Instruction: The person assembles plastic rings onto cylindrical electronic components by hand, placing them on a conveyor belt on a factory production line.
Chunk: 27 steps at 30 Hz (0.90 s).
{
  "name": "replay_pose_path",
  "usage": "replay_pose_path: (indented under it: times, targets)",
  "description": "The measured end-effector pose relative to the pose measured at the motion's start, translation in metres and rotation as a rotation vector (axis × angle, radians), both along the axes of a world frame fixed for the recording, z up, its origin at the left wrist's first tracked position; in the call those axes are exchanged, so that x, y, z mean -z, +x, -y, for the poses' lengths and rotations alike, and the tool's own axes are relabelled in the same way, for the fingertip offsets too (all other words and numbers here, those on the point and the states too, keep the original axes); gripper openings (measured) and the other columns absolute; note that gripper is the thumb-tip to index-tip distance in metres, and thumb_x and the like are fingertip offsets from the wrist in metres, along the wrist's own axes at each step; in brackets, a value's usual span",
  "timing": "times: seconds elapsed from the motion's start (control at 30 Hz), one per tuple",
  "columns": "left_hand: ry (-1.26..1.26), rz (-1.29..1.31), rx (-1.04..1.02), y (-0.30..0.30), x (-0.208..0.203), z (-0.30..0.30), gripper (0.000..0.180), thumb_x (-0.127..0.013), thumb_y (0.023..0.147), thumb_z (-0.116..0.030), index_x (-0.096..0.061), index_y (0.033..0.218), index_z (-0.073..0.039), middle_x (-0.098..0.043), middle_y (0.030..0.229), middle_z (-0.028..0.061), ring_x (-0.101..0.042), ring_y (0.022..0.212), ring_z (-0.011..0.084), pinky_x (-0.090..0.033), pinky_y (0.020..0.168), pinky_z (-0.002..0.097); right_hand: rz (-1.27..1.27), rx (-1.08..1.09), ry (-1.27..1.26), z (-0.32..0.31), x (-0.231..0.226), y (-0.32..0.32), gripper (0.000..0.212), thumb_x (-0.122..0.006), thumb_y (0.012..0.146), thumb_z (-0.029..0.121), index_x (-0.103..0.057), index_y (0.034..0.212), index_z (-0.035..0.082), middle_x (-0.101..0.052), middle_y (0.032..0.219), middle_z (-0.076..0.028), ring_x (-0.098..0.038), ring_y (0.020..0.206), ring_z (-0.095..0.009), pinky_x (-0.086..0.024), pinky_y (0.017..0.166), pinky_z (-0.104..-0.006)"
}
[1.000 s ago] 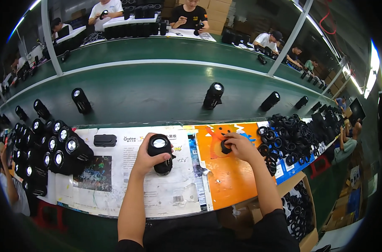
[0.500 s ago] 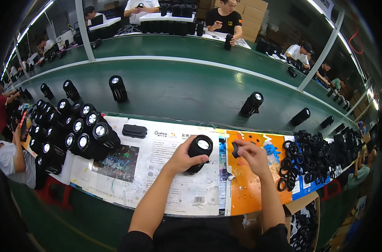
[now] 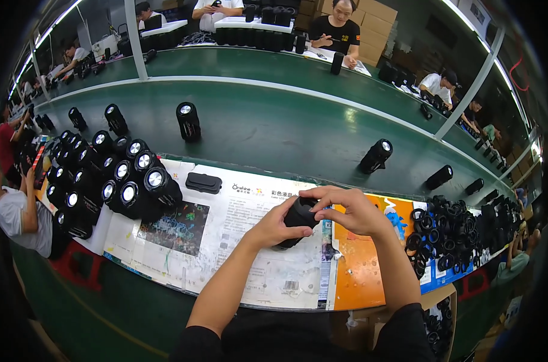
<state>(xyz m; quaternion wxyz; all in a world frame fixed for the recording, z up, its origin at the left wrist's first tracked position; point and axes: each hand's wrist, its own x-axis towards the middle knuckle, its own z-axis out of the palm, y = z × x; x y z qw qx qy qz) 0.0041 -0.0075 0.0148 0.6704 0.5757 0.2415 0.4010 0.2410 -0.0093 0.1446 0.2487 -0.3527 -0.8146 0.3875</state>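
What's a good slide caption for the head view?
Left hand grips a black cylinder, right hand at its top; black rings piled right.

Over my camera I see a green belt [image 3: 274, 130] running across the scene, with a pale metal post [image 3: 135, 39] at left and another slanted post [image 3: 472, 79] at right. Beyond it, I make out a person in a black shirt [image 3: 333, 33] sitting in front of stacked cardboard boxes [image 3: 375, 30]. To my left, a person in a white shirt [image 3: 22, 214] is near a red stool [image 3: 66, 259]. I also see an orange sheet [image 3: 358, 274] and an open carton [image 3: 440, 294] at lower right.
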Motion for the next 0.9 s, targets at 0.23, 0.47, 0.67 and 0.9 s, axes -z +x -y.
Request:
replay_pose_path:
  times: [0.23, 0.47, 0.67, 0.9]
  targets:
    - [-0.001, -0.039, 0.001, -0.003, 0.001, -0.001, 0.087, -0.099, 0.085, -0.036, -0.056, 0.153, -0.004, -0.068, 0.133, 0.0083, -0.064, 0.122, 0.0175, -0.052, 0.107, 0.0332, 0.007, 0.013, 0.11, 0.007, 0.006, 0.002, 0.019, -0.083, 0.094, 0.006, -0.079, 0.113, 0.004, -0.073, 0.147, -0.013, -0.069, 0.136, -0.035, -0.056, 0.111, -0.0441]
    - [-0.002, 0.009, -0.028, 0.0, -0.005, 0.001, 0.087, -0.099, 0.085, -0.037, -0.056, 0.152, -0.003, -0.068, 0.135, 0.0089, -0.064, 0.122, 0.0192, -0.052, 0.106, 0.0338, -0.007, 0.031, 0.126, 0.009, 0.011, 0.001, 0.035, -0.083, 0.092, 0.002, -0.082, 0.126, 0.01, -0.073, 0.148, -0.009, -0.067, 0.139, -0.034, -0.056, 0.113, -0.0453]
    - [0.083, -0.049, -0.024, 0.0, -0.002, -0.001, 0.081, -0.098, 0.081, -0.031, -0.059, 0.147, -0.004, -0.069, 0.132, 0.0096, -0.065, 0.121, 0.0199, -0.053, 0.106, 0.0344, 0.13, -0.056, 0.243, 0.01, -0.005, -0.001, 0.033, -0.082, 0.094, 0.005, -0.082, 0.126, 0.012, -0.073, 0.148, -0.008, -0.068, 0.132, -0.034, -0.06, 0.107, -0.0441]
    - [0.111, -0.003, -0.059, 0.007, -0.002, -0.001, 0.078, -0.096, 0.077, -0.025, -0.061, 0.143, -0.005, -0.071, 0.129, 0.0102, -0.067, 0.118, 0.0218, -0.054, 0.105, 0.0361, 0.121, -0.123, 0.278, 0.005, -0.004, 0.0, 0.057, -0.08, 0.082, -0.006, -0.083, 0.133, 0.019, -0.073, 0.148, -0.006, -0.068, 0.134, -0.035, -0.056, 0.113, -0.0443]
